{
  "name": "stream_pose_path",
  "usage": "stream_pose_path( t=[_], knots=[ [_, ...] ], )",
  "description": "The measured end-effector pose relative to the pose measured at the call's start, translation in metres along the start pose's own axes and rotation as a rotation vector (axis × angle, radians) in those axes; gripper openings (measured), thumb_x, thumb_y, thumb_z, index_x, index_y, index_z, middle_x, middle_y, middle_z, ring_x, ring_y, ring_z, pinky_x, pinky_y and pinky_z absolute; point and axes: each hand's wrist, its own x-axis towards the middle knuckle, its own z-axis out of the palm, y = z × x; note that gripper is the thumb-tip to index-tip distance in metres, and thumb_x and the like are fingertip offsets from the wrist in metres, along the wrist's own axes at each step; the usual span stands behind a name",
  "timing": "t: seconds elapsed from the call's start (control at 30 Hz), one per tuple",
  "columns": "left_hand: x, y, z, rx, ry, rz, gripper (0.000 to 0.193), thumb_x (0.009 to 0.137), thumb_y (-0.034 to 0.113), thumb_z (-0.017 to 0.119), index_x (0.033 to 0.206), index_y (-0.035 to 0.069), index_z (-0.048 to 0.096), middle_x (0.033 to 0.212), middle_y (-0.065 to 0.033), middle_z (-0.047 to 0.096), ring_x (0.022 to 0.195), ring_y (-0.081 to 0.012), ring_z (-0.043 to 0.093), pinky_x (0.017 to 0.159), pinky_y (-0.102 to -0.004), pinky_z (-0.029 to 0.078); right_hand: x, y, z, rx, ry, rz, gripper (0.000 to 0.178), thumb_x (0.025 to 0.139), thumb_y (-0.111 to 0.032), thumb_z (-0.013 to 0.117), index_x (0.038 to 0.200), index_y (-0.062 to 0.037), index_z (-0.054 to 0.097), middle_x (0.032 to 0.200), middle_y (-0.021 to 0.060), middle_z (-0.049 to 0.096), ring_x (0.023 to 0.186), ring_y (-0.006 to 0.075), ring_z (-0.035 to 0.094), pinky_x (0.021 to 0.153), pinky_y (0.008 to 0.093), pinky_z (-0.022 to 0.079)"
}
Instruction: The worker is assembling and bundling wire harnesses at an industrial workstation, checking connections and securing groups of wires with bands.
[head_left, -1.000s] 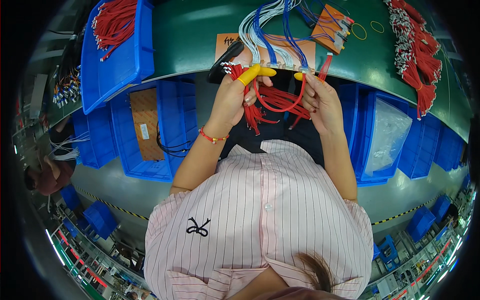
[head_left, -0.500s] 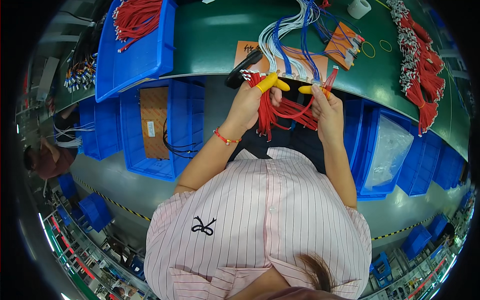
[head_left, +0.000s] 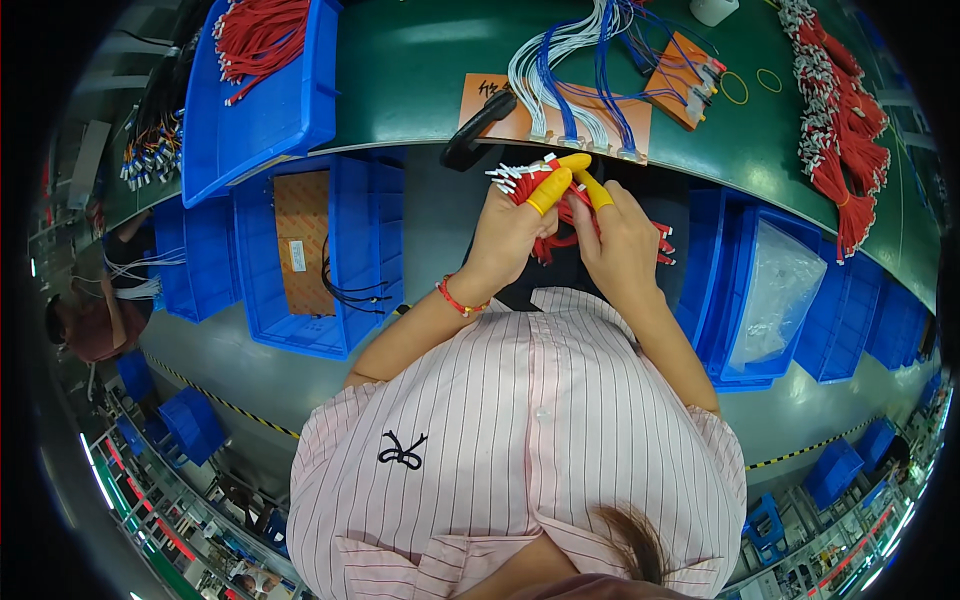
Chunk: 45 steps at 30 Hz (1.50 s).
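A bunch of red wires [head_left: 546, 250] with small white connectors at its ends is gripped in my left hand [head_left: 506, 236]. The white ends stick out above my left fingers, and the red lengths hang down between my hands. My right hand [head_left: 622, 245] is closed in a pinch close against the left fingertips, on a red wire of the bunch. Yellow finger cots [head_left: 549, 191] cover some fingertips of both hands. Both hands are just in front of the table's near edge, below an orange sheet [head_left: 484, 95]. My fingers hide where the wires are pinched.
A green table [head_left: 410, 80] carries white and blue wires [head_left: 530, 72], a black handle-like object [head_left: 478, 130], an orange block [head_left: 677, 78], rubber bands and a pile of red wires [head_left: 842, 150]. A blue bin [head_left: 322, 110] with red wires stands left. Blue crates [head_left: 365, 250] sit below.
My right hand has moved left and inward to meet my left hand. The red wire it held out at the right is now drawn in with the bunch.
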Motion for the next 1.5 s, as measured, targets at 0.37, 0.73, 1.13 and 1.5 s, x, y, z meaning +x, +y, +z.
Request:
stream_pose_path(
  t=[0.37,0.73,1.13,1.5],
  knots=[
    [0.014,-0.001,-0.023,0.009,0.015,0.030,0.027,0.102,0.016,0.048,0.104,-0.007,0.062,0.080,-0.0026,0.060,0.049,-0.0018,0.037,0.043,-0.0182,0.028,-0.016,0.069,-0.051,0.774,-0.421,0.707,0.024,0.096,-0.018,0.059,0.110,-0.0005,0.067,0.074,-0.0020,0.057,0.063,0.0040,0.048,0.059,0.0195,0.039],
    [0.018,0.006,-0.017,0.079,0.112,0.015,0.025,0.100,0.014,0.051,0.101,-0.008,0.064,0.074,-0.0010,0.057,0.047,-0.0004,0.033,0.043,-0.0182,0.025,-0.019,0.065,-0.036,1.662,-0.134,0.675,0.024,0.095,-0.010,0.059,0.114,0.0039,0.064,0.089,0.0084,0.066,0.073,0.0113,0.059,0.068,0.0277,0.050],
    [0.022,0.019,-0.020,0.027,0.007,-0.011,0.027,0.101,0.012,0.045,0.099,-0.009,0.063,0.076,-0.0054,0.061,0.045,-0.0024,0.034,0.042,-0.0191,0.026,0.010,0.040,-0.010,1.204,0.024,0.671,0.023,0.096,-0.015,0.061,0.104,0.0055,0.068,0.087,0.0107,0.070,0.061,0.0076,0.056,0.061,0.0222,0.047],
    [0.012,0.026,-0.033,0.089,-0.039,-0.114,0.033,0.103,0.017,0.041,0.111,-0.010,0.060,0.085,-0.0092,0.067,0.047,-0.0022,0.033,0.043,-0.0186,0.027,0.016,0.037,-0.010,1.278,0.046,0.727,0.024,0.093,-0.018,0.064,0.097,0.0047,0.068,0.078,0.0086,0.067,0.054,0.0062,0.050,0.053,0.0193,0.040]
  ],
)
